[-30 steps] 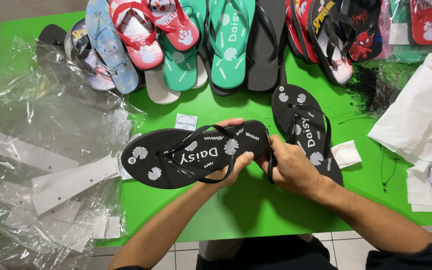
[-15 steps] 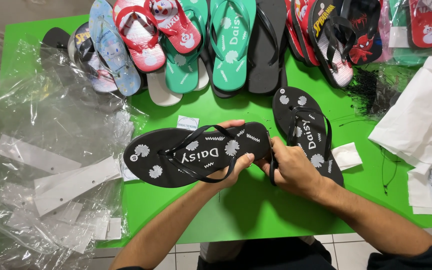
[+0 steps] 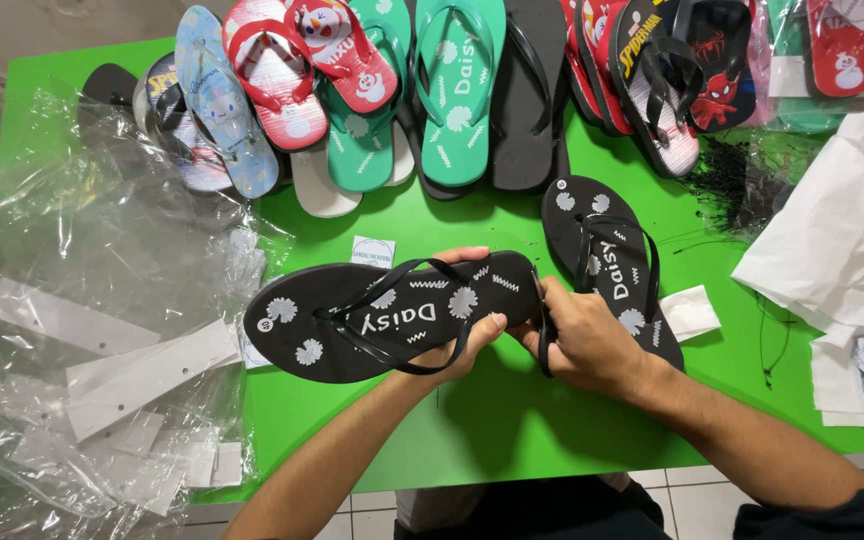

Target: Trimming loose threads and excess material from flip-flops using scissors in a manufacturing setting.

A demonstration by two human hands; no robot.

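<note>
I hold a black flip-flop with white flower marks (image 3: 352,320) level above the green table (image 3: 512,430), its toe end pointing right. My left hand (image 3: 467,345) grips it from below near the strap, thumb over the near edge. My right hand (image 3: 582,340) pinches its toe end, where a thin black string hangs down. A matching black flip-flop (image 3: 602,250) lies flat on the table just behind my right hand.
A row of coloured flip-flops (image 3: 452,90) fills the far edge of the table. Clear plastic bags and white card strips (image 3: 122,370) cover the left side. White paper sheets (image 3: 842,230) and a bundle of black strings (image 3: 742,180) lie on the right.
</note>
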